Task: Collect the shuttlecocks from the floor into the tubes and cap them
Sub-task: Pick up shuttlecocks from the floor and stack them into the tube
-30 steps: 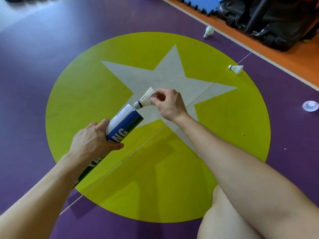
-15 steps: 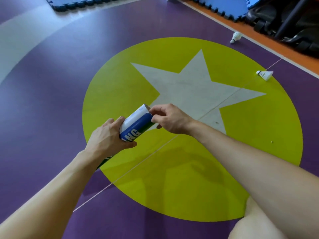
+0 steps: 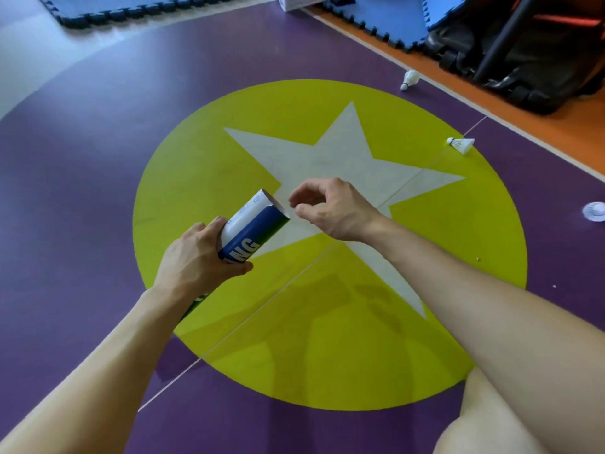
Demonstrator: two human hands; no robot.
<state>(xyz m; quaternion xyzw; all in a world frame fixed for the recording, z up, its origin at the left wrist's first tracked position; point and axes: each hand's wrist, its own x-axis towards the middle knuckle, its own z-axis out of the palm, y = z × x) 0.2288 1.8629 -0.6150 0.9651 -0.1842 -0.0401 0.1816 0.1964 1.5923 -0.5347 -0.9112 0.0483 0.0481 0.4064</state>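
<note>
Blue-and-white tube [image 3: 252,231]: can't see inside. Gripped by left hand [image 3: 196,263] over floor [image 3: 98,191] centre; right hand [image 3: 330,208] just beside its mouth, fingers loosely curled, empty. Two shuttlecocks [image 3: 409,80] [image 3: 461,145] lying near floor's far-right edge.

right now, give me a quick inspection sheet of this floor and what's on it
surface: purple floor with a yellow-green circle and a pale star; a thin seam line crosses it.
job's things: tube uncapped, mouth pointing away; far shuttlecock on its side by the orange strip; near shuttlecock on its side at the circle's edge; white round piece at the right edge, shuttlecock or cap, cannot tell.
clutter: small specks on the floor.
grippers: left hand grips the tube; right hand beside the tube's mouth, fingers loosely curled, holding nothing.
cables: nothing seen.
surroundings: blue foam mats at the far side; black gear on the orange strip.
</note>
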